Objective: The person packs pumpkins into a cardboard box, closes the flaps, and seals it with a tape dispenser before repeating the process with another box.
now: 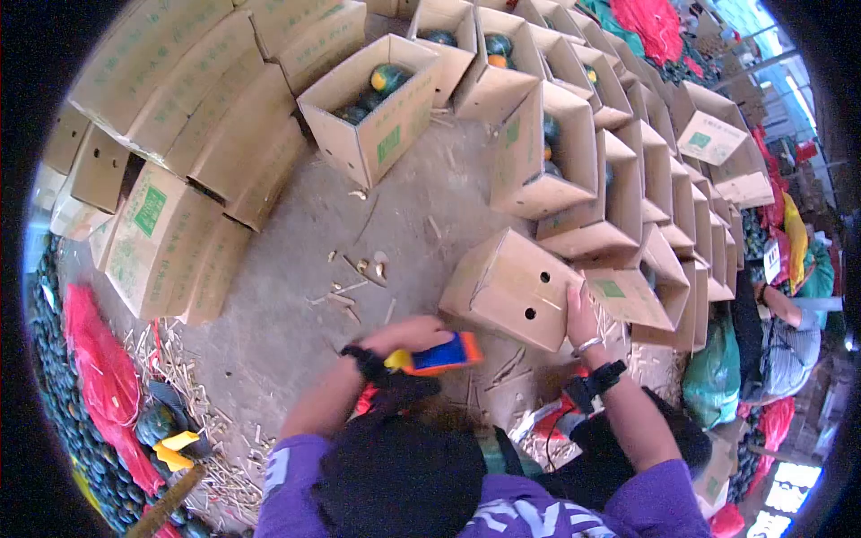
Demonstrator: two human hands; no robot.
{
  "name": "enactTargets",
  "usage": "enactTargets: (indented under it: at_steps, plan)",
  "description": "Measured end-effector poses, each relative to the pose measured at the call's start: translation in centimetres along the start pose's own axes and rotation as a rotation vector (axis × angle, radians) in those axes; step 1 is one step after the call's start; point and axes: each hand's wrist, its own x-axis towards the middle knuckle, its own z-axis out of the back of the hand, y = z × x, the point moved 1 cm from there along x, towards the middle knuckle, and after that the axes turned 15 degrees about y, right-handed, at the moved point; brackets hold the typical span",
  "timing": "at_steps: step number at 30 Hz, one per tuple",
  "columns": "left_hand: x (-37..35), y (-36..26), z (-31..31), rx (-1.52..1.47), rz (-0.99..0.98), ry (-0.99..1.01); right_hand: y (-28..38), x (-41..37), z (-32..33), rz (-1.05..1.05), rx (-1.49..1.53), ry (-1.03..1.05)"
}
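Brown cardboard box with round holes (507, 285) lies tipped on the concrete floor (296, 260). It looks light, stiff but crushable, and is best held by its edges. Right hand (581, 314) presses its end, grip open. Left hand (408, 336) clasps an orange-and-blue tape dispenser (444, 352).

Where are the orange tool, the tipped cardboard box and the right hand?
orange tool (444, 352), head view, on its blue middle.
tipped cardboard box (502, 282), head view, on its side with holes.
right hand (581, 316), head view, middle of the hand.
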Motion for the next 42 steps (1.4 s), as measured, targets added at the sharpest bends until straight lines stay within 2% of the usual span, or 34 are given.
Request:
enactTargets:
  at_steps: [1, 2, 3, 5, 6, 7, 8, 9, 10, 11, 12, 14, 16, 18, 20, 22, 23, 24, 25, 26, 27, 28, 29, 31, 33, 34, 35, 36, 37, 38, 39, 41, 42]
  plan:
    - [-0.3, 0.8, 1.3, 0.019, 0.02, -0.025, 0.9, 0.7, -1.2, 0.123, 0.026, -0.132]
    - [-1.6, 3.7, 0.7, 0.037, -0.063, -0.361, 1.8, 1.5, -2.8, 0.243, 0.066, -0.265]
    - [-3.2, 1.4, -2.0, -0.11, -0.038, -0.412, 2.5, -1.8, -2.6, 0.19, 0.134, -0.205]
    - [-6.3, 1.0, 1.7, -0.214, 0.008, -0.71, 8.8, -1.1, -3.6, 0.301, 0.317, -0.2]
    - [-7.0, 1.1, 3.2, -0.386, 0.006, -0.673, 10.8, -0.3, -4.7, 0.408, 0.228, -0.18]
    - [-7.4, 0.9, 4.6, -0.559, 0.0, -0.654, 11.6, 0.8, -6.3, 0.472, 0.289, -0.153]
    - [-9.9, -2.7, 5.7, -0.545, 0.025, -0.753, 11.4, 1.6, -7.4, 0.523, 0.345, -0.123]
    - [-8.6, -1.5, 6.1, -0.376, 0.038, -0.82, 10.6, 2.5, -7.9, 0.57, 0.387, -0.106]
    - [-8.5, -1.5, 6.9, -0.346, 0.16, -0.746, 8.7, 3.9, -8.4, 0.606, 0.295, -0.13]
    - [-8.3, -1.5, 7.6, -0.327, 0.272, -0.658, 3.1, 6.5, -9.3, 0.461, 0.551, -0.01]
    - [-7.2, -0.7, 7.6, -0.395, 0.155, -0.749, -1.4, 8.3, -10.3, 0.299, 0.784, 0.109]
    - [-3.5, 2.2, 6.0, -0.546, -0.124, -0.89, -2.6, 5.8, -9.9, -0.036, 1.309, 0.404]
    - [-4.6, 1.8, 6.0, -0.508, -0.066, -0.81, -1.9, 3.9, -10.9, 0.047, 1.362, 0.437]
    - [-7.3, 0.8, 5.7, -0.461, 0.031, -0.694, 0.9, 1.6, -10.5, 0.028, 1.308, 0.448]
    - [-10.0, 1.7, 4.0, -0.518, -0.147, -0.812, 4.1, 0.2, -11.0, 0.103, 1.267, 0.422]
    - [-15.7, 1.3, 1.8, -0.632, -0.292, -0.922, 4.7, 1.8, -11.2, 0.386, 0.801, 0.425]
    - [-19.9, -0.1, 0.7, -0.71, -0.35, -0.971, 9.3, 1.0, -11.1, 0.373, 0.786, 0.452]
    - [-22.9, -0.1, -0.7, -0.759, -0.358, -1.178, 13.9, 0.2, -11.0, 0.36, 0.771, 0.48]
    - [-26.5, 0.5, -2.3, -0.872, -0.299, -1.268, 18.6, -0.6, -10.9, 0.347, 0.754, 0.507]
    - [-30.4, 0.8, -3.9, -0.77, -0.253, -1.433, 24.9, -2.3, -11.5, 0.54, 0.863, 0.586]
    - [-33.1, 2.7, -5.3, -0.909, -0.4, -1.651, 29.3, -2.0, -11.8, 0.817, 0.566, 0.618]
    - [-35.7, 4.6, -6.7, -0.997, -0.567, -1.873, 34.5, -3.1, -12.3, 0.901, 0.49, 0.635]
    - [-38.1, 7.5, -7.1, -0.752, -0.314, -1.989, 39.0, -3.5, -13.6, 1.127, 0.408, 0.474]
    - [-43.3, 11.1, -7.2, -0.224, 0.188, -2.142, 44.7, -5.0, -16.1, 1.006, 0.179, 0.346]
    - [-48.8, 14.9, -6.8, 0.336, 0.681, -2.164, 46.0, -3.3, -19.6, 0.96, -0.125, 0.585]
    - [-49.9, 16.9, -7.2, 0.363, 0.769, -2.189, 45.1, -2.3, -21.2, 0.921, -0.196, 0.815]
    - [-49.9, 19.0, -8.4, 0.213, 0.679, -2.224, 43.3, -1.2, -22.4, 0.862, -0.272, 1.042]
    - [-49.5, 23.0, -10.5, -0.258, 0.113, -2.326, 41.9, 0.3, -22.6, 0.904, -0.377, 0.948]
    - [-50.1, 30.8, -14.1, -0.791, -0.767, -2.248, 40.0, 1.8, -22.4, 0.926, -0.486, 0.854]
    - [-45.9, 17.0, -10.6, -0.421, 0.309, -2.148, 38.2, 2.7, -21.8, 0.934, -0.596, 0.769]
    - [-42.4, 9.5, -7.8, -0.816, -0.359, -2.384, 38.2, 3.0, -20.1, 0.731, -0.414, 0.905]
    - [-39.5, 14.7, -9.5, -0.941, -0.588, -2.243, 39.5, 1.1, -20.5, 0.576, 0.134, 1.268]
    - [-36.8, 21.2, -10.3, -0.932, -0.401, -2.312, 40.0, 0.2, -23.5, 0.676, 0.09, 1.069]
